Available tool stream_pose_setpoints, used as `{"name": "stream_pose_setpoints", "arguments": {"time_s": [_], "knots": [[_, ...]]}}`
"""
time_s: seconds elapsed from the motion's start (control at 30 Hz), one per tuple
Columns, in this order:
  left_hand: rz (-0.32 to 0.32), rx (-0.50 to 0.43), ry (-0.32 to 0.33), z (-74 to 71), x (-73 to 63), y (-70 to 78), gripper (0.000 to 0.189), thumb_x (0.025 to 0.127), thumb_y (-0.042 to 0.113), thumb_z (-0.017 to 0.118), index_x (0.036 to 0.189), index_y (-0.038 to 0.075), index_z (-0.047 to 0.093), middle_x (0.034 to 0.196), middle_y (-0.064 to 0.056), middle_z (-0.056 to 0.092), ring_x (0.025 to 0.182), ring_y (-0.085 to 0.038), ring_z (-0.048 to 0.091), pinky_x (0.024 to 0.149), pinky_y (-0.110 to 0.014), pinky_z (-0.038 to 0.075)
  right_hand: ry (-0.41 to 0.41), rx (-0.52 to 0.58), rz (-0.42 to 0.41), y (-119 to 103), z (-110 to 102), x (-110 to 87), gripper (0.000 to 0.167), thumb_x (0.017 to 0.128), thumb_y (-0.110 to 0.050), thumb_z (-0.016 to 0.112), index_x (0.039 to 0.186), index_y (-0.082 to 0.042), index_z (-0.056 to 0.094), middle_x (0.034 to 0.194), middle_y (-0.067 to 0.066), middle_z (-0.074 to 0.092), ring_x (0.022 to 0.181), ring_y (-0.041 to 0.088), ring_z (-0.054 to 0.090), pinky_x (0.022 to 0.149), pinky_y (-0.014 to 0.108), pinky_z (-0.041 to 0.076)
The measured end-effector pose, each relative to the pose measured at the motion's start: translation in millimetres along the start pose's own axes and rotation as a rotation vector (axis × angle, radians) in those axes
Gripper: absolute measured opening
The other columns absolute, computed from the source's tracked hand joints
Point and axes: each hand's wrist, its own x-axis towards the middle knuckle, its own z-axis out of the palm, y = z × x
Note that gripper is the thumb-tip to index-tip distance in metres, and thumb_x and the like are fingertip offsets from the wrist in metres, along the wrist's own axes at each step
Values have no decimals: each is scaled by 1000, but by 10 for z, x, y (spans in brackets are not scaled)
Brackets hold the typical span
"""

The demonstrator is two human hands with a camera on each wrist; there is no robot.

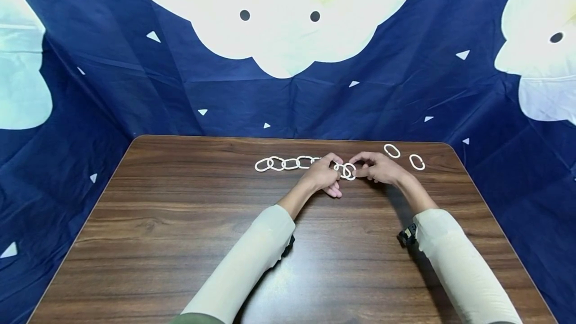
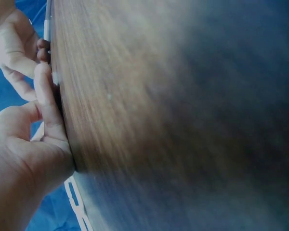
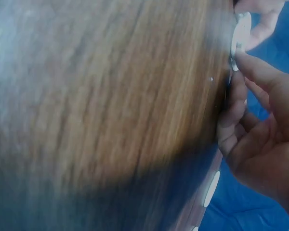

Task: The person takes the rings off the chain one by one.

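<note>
A chain of several white oval links [image 1: 283, 164] runs left to right along the far part of the wooden table. My left hand [image 1: 320, 173] lies over its right portion, covering some links, with thumb and forefinger pinching a link. At the chain's right end, the last link [image 1: 349, 164] overlaps its neighbour. My right hand [image 1: 381, 168] pinches this end link by its right edge between thumb and forefinger. In the right wrist view the white link [image 3: 239, 36] stands between both hands' fingertips. Part of the chain [image 2: 77, 208] shows below my left hand in the left wrist view.
Two loose white links lie to the right of my right hand, one farther back [image 1: 389, 155] and one nearer the right side [image 1: 412, 165]. A brown wooden table [image 1: 180, 244] stretches toward me. Blue cloth [image 1: 171, 89] with white cloud shapes hangs behind and at both sides.
</note>
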Motion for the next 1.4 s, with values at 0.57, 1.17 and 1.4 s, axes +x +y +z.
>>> {"name": "stream_pose_setpoints", "arguments": {"time_s": [0.57,1.17,1.4], "knots": [[21,-17,17,-1,-11,-2,47,102,-7,55,148,4,53,66,-14,66,50,-18,72,51,-29,64,89,210,67,135,-93,-103,23,110,-13,72,117,1,55,88,-5,66,74,8,64,64,25,56],[34,-29,33,-27,-2,-11,46,124,24,43,169,16,49,66,-20,69,49,-21,74,51,-37,66,274,206,-108,26,-69,-146,23,106,0,76,117,12,60,95,9,81,79,5,76,72,26,64],[30,-11,18,-26,3,-25,50,123,28,46,173,21,46,67,-20,71,48,-20,73,51,-37,66,223,414,-144,-57,-13,-88,17,107,10,67,116,16,53,93,3,82,84,10,85,78,30,71]]}}
